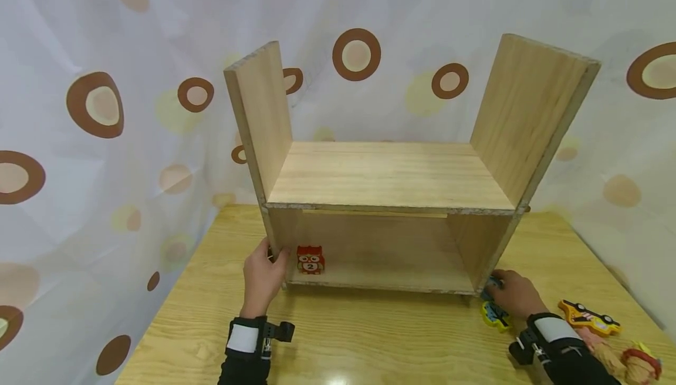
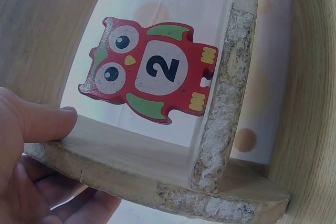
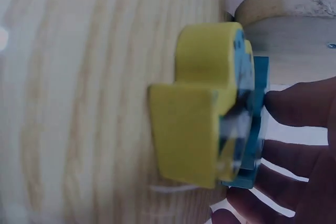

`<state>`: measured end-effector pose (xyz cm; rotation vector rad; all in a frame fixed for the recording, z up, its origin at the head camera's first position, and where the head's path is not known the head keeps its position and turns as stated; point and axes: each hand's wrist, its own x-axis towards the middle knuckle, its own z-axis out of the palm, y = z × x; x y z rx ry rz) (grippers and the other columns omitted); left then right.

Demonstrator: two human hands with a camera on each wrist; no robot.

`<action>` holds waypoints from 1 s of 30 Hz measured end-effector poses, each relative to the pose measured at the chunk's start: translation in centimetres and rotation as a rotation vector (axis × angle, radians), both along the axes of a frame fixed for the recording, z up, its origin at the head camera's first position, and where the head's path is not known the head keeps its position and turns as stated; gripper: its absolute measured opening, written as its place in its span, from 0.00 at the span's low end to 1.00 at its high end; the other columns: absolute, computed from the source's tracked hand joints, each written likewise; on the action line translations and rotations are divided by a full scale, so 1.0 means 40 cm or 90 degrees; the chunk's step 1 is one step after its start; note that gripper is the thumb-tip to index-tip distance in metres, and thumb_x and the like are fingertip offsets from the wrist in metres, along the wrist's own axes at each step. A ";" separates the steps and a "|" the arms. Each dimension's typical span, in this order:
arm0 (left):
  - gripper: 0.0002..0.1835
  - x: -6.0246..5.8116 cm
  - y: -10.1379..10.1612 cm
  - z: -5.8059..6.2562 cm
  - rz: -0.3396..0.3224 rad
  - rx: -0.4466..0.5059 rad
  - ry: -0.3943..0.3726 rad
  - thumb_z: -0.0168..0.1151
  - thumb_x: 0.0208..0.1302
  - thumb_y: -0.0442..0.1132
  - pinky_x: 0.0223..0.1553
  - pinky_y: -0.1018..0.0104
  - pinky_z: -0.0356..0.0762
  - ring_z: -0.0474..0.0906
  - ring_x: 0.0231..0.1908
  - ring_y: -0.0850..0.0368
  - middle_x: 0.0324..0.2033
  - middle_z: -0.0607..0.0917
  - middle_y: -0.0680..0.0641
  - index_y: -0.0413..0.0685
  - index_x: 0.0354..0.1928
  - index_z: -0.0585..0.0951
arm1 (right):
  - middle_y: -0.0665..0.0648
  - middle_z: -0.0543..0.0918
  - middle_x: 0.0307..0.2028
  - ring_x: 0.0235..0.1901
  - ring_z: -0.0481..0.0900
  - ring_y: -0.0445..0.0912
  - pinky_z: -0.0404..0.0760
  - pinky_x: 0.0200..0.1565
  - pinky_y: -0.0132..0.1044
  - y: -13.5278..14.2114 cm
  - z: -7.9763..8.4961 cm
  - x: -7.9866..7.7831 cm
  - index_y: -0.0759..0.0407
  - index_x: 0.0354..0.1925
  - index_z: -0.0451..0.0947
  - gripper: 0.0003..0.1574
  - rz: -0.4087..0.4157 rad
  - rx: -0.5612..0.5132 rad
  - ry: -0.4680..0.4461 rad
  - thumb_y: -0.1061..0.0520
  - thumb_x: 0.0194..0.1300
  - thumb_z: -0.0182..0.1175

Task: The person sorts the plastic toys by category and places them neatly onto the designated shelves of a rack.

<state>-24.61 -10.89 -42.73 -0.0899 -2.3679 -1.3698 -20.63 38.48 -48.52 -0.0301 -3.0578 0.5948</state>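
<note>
A wooden shelf unit (image 1: pixel 389 174) stands on the table. My left hand (image 1: pixel 264 276) grips its left side panel, with the thumb on the inner face and the fingers on the outer. Close to that thumb, a red owl block (image 2: pixel 152 69) marked 2 stands on the lower board. By the shelf's lower right corner, my right hand (image 1: pixel 516 294) pinches a blue toy block (image 3: pixel 257 114), partly hidden by the fingers. Against it in the right wrist view lies a yellow-edged block (image 3: pixel 189 129) with a blue pattern.
Right of my right hand lie an orange car block (image 1: pixel 588 317) and a doll (image 1: pixel 636 364) at the table's edge. A patterned sheet (image 1: pixel 406 9) hangs behind the shelf and along the sides. Bare wood-grain table (image 1: pixel 369 332) shows in front of the shelf.
</note>
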 end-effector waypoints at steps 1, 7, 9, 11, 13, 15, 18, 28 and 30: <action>0.19 0.000 0.000 0.000 0.001 0.001 0.003 0.61 0.62 0.39 0.39 0.45 0.83 0.83 0.43 0.39 0.47 0.84 0.31 0.37 0.53 0.77 | 0.80 0.78 0.47 0.44 0.77 0.71 0.77 0.41 0.63 -0.001 0.001 -0.001 0.76 0.53 0.72 0.30 0.010 0.008 0.007 0.54 0.61 0.58; 0.18 -0.003 -0.001 -0.003 0.006 -0.001 0.014 0.62 0.62 0.38 0.38 0.46 0.84 0.83 0.42 0.40 0.45 0.84 0.32 0.37 0.52 0.78 | 0.79 0.79 0.44 0.44 0.76 0.72 0.76 0.42 0.64 -0.001 0.017 0.001 0.76 0.51 0.74 0.29 0.058 0.034 0.020 0.54 0.60 0.59; 0.18 -0.004 0.000 -0.005 0.007 -0.002 0.013 0.62 0.62 0.38 0.39 0.46 0.84 0.83 0.42 0.40 0.45 0.84 0.32 0.36 0.52 0.78 | 0.77 0.80 0.43 0.42 0.78 0.69 0.77 0.41 0.62 -0.001 0.026 0.003 0.76 0.51 0.74 0.29 0.060 0.025 -0.005 0.53 0.59 0.60; 0.18 -0.003 0.002 -0.006 0.006 -0.005 0.011 0.62 0.62 0.38 0.39 0.46 0.84 0.83 0.42 0.40 0.45 0.84 0.32 0.36 0.52 0.77 | 0.77 0.79 0.43 0.41 0.78 0.66 0.78 0.41 0.60 -0.003 0.034 0.005 0.77 0.51 0.72 0.32 0.050 0.005 -0.035 0.51 0.59 0.61; 0.19 -0.004 0.003 -0.006 0.005 -0.004 0.009 0.62 0.62 0.38 0.39 0.46 0.84 0.83 0.43 0.39 0.46 0.84 0.32 0.36 0.53 0.77 | 0.77 0.78 0.44 0.42 0.78 0.65 0.77 0.41 0.59 -0.005 0.044 0.008 0.78 0.52 0.69 0.36 0.030 -0.024 -0.067 0.50 0.58 0.62; 0.19 -0.004 0.005 -0.004 0.003 -0.001 0.009 0.62 0.62 0.38 0.39 0.46 0.83 0.83 0.43 0.39 0.46 0.84 0.32 0.36 0.53 0.77 | 0.78 0.77 0.46 0.43 0.77 0.66 0.77 0.42 0.59 -0.008 0.052 0.010 0.78 0.54 0.64 0.40 0.006 -0.048 -0.089 0.48 0.58 0.63; 0.19 -0.008 0.007 0.000 0.002 0.007 0.009 0.62 0.62 0.39 0.40 0.46 0.83 0.83 0.43 0.40 0.47 0.84 0.32 0.37 0.53 0.77 | 0.81 0.73 0.49 0.46 0.75 0.70 0.76 0.44 0.61 -0.013 0.062 0.012 0.77 0.55 0.59 0.43 -0.019 -0.063 -0.086 0.47 0.58 0.64; 0.19 -0.007 -0.001 0.000 0.002 -0.003 0.012 0.62 0.62 0.39 0.39 0.46 0.84 0.83 0.42 0.40 0.47 0.84 0.32 0.37 0.53 0.77 | 0.75 0.79 0.45 0.43 0.78 0.67 0.79 0.39 0.58 -0.023 0.042 0.028 0.72 0.51 0.67 0.28 -0.005 -0.057 0.009 0.54 0.59 0.61; 0.19 -0.005 -0.001 -0.003 0.002 -0.004 0.010 0.62 0.62 0.40 0.39 0.47 0.84 0.83 0.42 0.40 0.47 0.84 0.32 0.37 0.53 0.77 | 0.75 0.79 0.45 0.42 0.79 0.66 0.79 0.39 0.57 -0.021 0.049 0.038 0.72 0.50 0.68 0.27 -0.014 -0.059 0.009 0.53 0.60 0.61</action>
